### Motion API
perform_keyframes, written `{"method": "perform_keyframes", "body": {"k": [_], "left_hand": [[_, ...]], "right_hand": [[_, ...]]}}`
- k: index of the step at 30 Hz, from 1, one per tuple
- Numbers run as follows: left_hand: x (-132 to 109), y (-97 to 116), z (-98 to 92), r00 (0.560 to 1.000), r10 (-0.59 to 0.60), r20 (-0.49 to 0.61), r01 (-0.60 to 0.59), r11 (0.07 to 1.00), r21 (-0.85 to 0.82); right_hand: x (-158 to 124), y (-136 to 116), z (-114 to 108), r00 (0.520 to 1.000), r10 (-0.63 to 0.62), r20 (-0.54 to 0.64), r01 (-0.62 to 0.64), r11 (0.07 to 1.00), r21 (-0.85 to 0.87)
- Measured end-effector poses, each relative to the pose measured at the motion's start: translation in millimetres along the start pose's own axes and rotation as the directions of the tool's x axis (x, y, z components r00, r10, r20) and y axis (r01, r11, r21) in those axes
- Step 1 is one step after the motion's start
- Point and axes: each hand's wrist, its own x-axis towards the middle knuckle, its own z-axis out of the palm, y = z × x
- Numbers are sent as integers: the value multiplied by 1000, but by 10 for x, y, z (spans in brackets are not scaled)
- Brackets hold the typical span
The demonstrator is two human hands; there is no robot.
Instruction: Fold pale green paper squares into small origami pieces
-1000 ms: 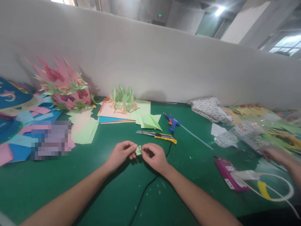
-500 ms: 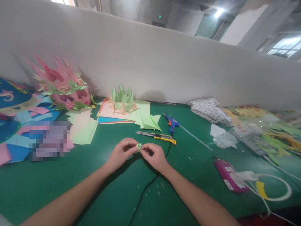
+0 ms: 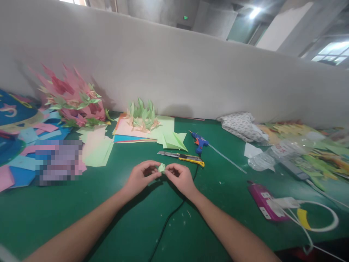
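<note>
Between my two hands is a small folded piece of light green paper (image 3: 161, 167). My left hand (image 3: 143, 176) pinches its left side with thumb and fingertips. From the right, the fingertips of my right hand (image 3: 180, 178) hold its other side. Just beyond them lies a yellow utility knife (image 3: 181, 157) with its blade pointing left. A blue glue gun (image 3: 200, 142) rests behind the knife, a long glue stick (image 3: 226, 158) sticking out of its back. Folded green paper (image 3: 173, 141) sits to the left of the gun.
A green paper crown (image 3: 143, 116) stands on coloured sheets at the back. Pink paper crowns (image 3: 75, 98) are at the left. To the right are a plastic bottle (image 3: 272, 154), a purple power strip (image 3: 265, 202) and cables. A black cord (image 3: 169, 220) runs between my forearms.
The small green paper has been turned in my fingers and now shows a broader, flatter face. Both hands stay in nearly the same place.
</note>
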Motion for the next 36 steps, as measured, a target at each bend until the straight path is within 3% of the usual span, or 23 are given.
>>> {"method": "perform_keyframes", "body": {"k": [5,10,14,17,21,24,28,30,33,36], "left_hand": [[-13,-15,16,998,7,-62,-3,998,59],[-37,-7,29,998,43,-46,-38,993,116],[-41,9,42,989,-139,-38,140,990,3],[-24,51,41,970,-244,2,243,967,-70],[-7,90,34,966,-254,55,258,962,-88],[-15,81,35,975,-216,47,218,975,-39],[-31,62,48,993,-120,-2,120,993,-7],[-37,62,64,991,-134,-4,134,988,-81],[-47,71,90,982,-188,-18,180,962,-205],[-54,74,101,978,-203,-42,189,957,-221]], "right_hand": [[17,-9,0,999,45,1,-45,997,63],[17,-4,16,999,43,15,-44,997,69],[-21,-45,16,994,-111,-19,109,990,-85],[-41,-86,-10,957,-290,22,286,924,-253],[-47,-107,-46,867,-476,149,494,780,-384],[-58,-110,-47,830,-520,201,554,730,-400],[-70,-126,-20,830,-533,168,552,738,-389],[-68,-130,1,859,-498,118,504,784,-362],[-62,-119,37,940,-339,37,337,906,-258],[-52,-104,62,983,-182,14,183,977,-109]]}}
